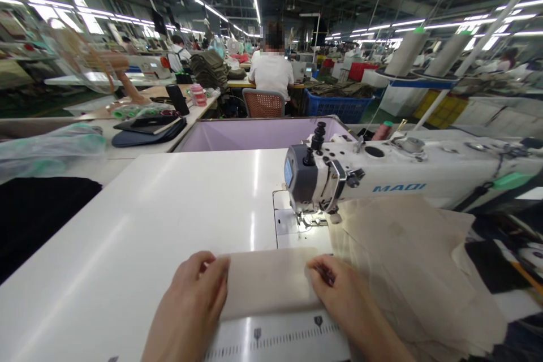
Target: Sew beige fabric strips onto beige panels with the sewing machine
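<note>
A beige strip of fabric [267, 281] stretches between my two hands, just in front of the sewing machine [314, 181]. My left hand [190, 300] pinches its left end between thumb and fingers. At the right end, my right hand [343, 294] grips the strip the same way. Under the lit machine head, the metal needle plate [287, 222] lies beyond the strip's far edge. A larger piece of beige fabric [407, 254] spreads beneath the machine arm, right of my right hand. Ruler marks [271, 342] run along the table's near edge.
The white tabletop [127, 249] extends to the left. Black cloth [42, 215] lies beyond its left edge. A lilac-lined bin [254, 134] stands behind the table. Dark pouches [148, 129] rest on a side table. Thread cones [407, 54] stand at right. A seated person [271, 73] is ahead.
</note>
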Demonstrator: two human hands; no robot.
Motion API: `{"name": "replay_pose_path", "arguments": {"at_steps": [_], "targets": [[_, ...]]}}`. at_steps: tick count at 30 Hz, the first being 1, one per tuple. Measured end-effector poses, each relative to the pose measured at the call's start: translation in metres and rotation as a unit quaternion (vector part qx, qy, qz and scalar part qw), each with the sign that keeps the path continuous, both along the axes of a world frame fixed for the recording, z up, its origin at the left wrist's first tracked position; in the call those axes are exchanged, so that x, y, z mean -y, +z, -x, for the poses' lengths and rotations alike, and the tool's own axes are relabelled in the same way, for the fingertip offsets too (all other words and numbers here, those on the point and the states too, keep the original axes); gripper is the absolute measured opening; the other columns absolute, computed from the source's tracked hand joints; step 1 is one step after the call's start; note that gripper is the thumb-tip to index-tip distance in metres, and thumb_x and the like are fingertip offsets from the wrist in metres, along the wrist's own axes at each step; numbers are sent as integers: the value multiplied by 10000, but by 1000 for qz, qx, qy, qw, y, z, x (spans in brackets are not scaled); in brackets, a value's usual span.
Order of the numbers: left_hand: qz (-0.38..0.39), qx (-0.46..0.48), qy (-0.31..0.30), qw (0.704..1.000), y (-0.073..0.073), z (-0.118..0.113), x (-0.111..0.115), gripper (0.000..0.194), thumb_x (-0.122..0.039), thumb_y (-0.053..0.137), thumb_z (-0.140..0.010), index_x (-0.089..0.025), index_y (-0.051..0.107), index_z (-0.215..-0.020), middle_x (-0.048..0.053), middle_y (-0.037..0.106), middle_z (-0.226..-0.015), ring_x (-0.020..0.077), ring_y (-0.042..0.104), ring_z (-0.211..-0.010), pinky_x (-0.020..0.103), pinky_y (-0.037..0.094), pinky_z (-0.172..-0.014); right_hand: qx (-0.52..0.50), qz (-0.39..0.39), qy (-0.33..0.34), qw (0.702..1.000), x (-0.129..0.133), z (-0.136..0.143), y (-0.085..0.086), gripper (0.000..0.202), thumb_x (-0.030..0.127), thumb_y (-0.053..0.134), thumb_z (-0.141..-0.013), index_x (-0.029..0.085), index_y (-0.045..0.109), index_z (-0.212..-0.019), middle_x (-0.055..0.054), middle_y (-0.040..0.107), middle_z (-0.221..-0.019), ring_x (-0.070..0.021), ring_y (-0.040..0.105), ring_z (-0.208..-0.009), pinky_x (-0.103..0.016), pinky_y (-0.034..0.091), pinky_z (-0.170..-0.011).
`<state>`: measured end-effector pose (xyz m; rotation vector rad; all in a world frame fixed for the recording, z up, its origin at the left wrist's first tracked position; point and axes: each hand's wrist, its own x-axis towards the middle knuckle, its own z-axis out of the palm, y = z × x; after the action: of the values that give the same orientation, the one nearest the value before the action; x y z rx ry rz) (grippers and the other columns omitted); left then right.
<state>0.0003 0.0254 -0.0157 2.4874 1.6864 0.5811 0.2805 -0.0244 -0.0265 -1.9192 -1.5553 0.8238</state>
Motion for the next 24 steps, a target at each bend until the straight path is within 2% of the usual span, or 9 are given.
{"name": "replay_pose_path", "arguments": {"at_steps": [2, 4, 6, 8, 10, 12, 16, 20, 24], "targets": [[-27, -32, -91, 995, -1, 5, -6, 295, -266, 466, -954, -292, 703, -1128, 80, 681, -1198, 291, 642, -1077, 427, 560, -899, 38, -6, 20, 999, -1, -2, 7, 253, 285, 495, -927, 224, 722, -833, -20, 712, -775, -188, 668, -707, -278, 461, -631], [-7, -72, -165, 984, 1, 8, -13, 353, -166, 469, -923, -292, 700, -1160, 69, 707, -1170, 282, 650, -1045, 416, 565, -881, 90, -33, 56, 994, 0, -5, 14, 224, 252, 514, -928, 226, 723, -851, -28, 690, -840, -185, 663, -727, -280, 469, -648], [28, -116, -194, 974, 7, 5, -22, 402, -94, 478, -893, -273, 695, -1180, 70, 718, -1140, 272, 660, -1001, 401, 568, -852, 136, -65, 105, 983, 1, -8, 19, 196, 172, 542, -896, 230, 729, -912, -46, 681, -1005, -189, 674, -814, -284, 486, -699], [48, -148, -188, 970, 17, -3, -35, 386, -71, 482, -889, -250, 700, -1152, 78, 713, -1142, 273, 660, -1009, 404, 563, -853, 158, -81, 153, 972, 1, -11, 21, 281, 78, 549, -842, 237, 724, -994, -52, 661, -1185, -200, 682, -930, -290, 504, -769], [64, -166, -175, 969, 26, -17, -50, 302, -118, 474, -935, -230, 701, -1099, 85, 710, -1123, 277, 663, -1012, 416, 557, -858, 167, -84, 177, 966, -1, -12, 20, 355, 39, 539, -824, 231, 706, -1072, -52, 652, -1266, -213, 679, -1008, -303, 517, -825], [74, -167, -156, 971, 31, -36, -69, 257, -258, 451, -1008, -212, 682, -1110, 103, 701, -1152, 295, 660, -1048, 459, 542, -903, 174, -90, 177, 965, -4, -11, 17, 365, 48, 531, -845, 218, 686, -1129, -53, 674, -1245, -220, 680, -1029, -312, 527, -846], [77, -137, -178, 971, 28, -75, -106, 471, -493, 495, -1006, -233, 519, -1398, 149, 492, -1510, 367, 430, -1408, 623, 375, -1111, 209, -111, 148, 960, -8, -4, 9, 361, 43, 530, -852, 217, 682, -1130, -54, 685, -1238, -221, 693, -1006, -304, 543, -814], [86, -116, -242, 960, 20, -101, -134, 479, -530, 531, -981, -281, 529, -1389, 120, 495, -1514, 389, 369, -1442, 733, 204, -1148, 229, -144, 116, 956, -9, 3, 0, 329, 59, 549, -876, 221, 675, -1132, -54, 683, -1245, -230, 697, -1008, -317, 556, -792], [90, -88, -285, 950, 15, -108, -151, 458, -528, 564, -957, -276, 577, -1340, 114, 521, -1486, 388, 418, -1403, 715, 200, -1159, 224, -156, 101, 957, -8, 6, -4, 273, 88, 565, -905, 210, 664, -1129, -61, 687, -1231, -230, 693, -1018, -330, 559, -823]]}}
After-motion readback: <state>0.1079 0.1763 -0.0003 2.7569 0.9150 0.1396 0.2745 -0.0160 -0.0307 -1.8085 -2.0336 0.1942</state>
